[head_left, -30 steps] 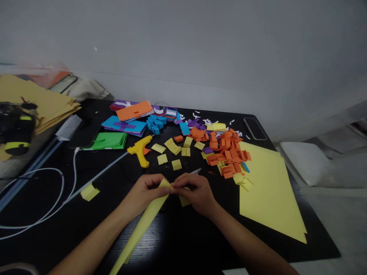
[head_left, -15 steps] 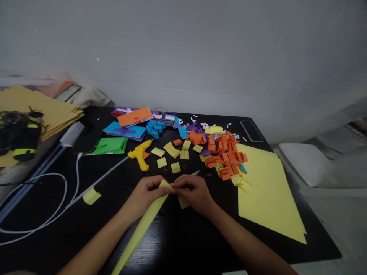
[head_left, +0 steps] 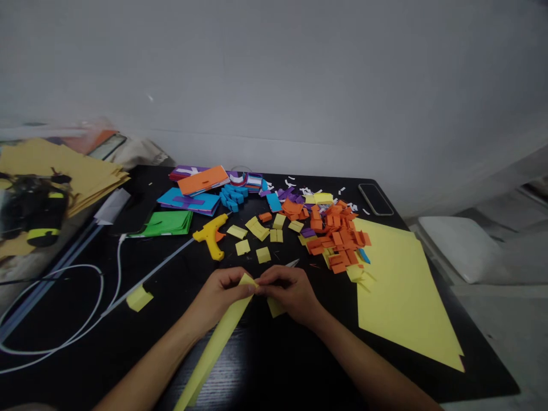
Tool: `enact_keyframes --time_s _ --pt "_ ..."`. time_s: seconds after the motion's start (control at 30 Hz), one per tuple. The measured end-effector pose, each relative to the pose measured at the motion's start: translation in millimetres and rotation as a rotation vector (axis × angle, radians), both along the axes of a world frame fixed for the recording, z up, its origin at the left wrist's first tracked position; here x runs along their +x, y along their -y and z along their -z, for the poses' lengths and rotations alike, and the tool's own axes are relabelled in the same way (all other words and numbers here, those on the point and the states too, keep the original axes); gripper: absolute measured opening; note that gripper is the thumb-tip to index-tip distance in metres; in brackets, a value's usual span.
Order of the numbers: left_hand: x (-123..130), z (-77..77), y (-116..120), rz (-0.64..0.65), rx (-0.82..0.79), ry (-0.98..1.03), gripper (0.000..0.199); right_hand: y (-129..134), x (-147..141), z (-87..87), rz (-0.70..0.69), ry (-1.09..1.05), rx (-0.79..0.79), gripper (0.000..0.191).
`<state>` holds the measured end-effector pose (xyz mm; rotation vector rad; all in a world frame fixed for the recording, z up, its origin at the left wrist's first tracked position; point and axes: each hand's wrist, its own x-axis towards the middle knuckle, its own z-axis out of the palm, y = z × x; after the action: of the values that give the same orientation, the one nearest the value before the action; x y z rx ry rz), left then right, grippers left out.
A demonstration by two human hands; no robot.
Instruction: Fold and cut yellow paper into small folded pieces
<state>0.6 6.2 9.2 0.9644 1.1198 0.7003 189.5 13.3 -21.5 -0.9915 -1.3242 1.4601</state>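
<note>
A long yellow paper strip (head_left: 218,346) slants from the front edge of the view up to my fingertips. My left hand (head_left: 226,292) pinches it close to its upper end. The fingers of my right hand (head_left: 287,289) are closed on the tip of the same strip, touching my left fingertips. Beneath my right hand lies a yellow paper piece (head_left: 275,308), partly hidden. Just beyond the hands, a pointed metal tip (head_left: 293,263) shows. Several small folded yellow pieces (head_left: 263,254) lie past the hands, beside a yellow glue gun (head_left: 211,236).
A heap of folded orange pieces (head_left: 340,237) borders large yellow sheets (head_left: 405,291) on the right. A phone (head_left: 375,199) rests at the back right. Blue folded paper (head_left: 188,201) and green paper (head_left: 169,223) lie back left. A white cable (head_left: 101,285) loops across the left.
The whole view has shifted slightly, so things appear a little lower. Both hands keep their hold on the strip, with hardly any movement between them.
</note>
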Motion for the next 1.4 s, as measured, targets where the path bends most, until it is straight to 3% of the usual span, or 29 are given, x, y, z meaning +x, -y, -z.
enact_keyframes --time_s 0.17,0.43,0.73,1.13,1.4 --pt "-3 1.6 1 -0.009 -0.018 0.000 0.032 1 -1 0.0 -0.008 0.006 -0.015 0.021" --pt "-5 2.4 0 0.014 0.036 -0.030 0.033 5 -1 -6.1 -0.110 -0.007 -0.188 0.031" --pt "-7 5.9 0 0.087 0.102 -0.093 0.036 9 -2 -11.5 -0.143 0.070 -0.160 0.023" --pt "-9 -0.5 -2 -0.003 0.146 -0.096 0.034 4 2 -11.2 -0.161 0.047 -0.158 0.018" --pt "-8 -7.0 -2 0.041 0.116 -0.063 0.036 0 5 -10.3 -0.124 0.062 -0.172 0.019"
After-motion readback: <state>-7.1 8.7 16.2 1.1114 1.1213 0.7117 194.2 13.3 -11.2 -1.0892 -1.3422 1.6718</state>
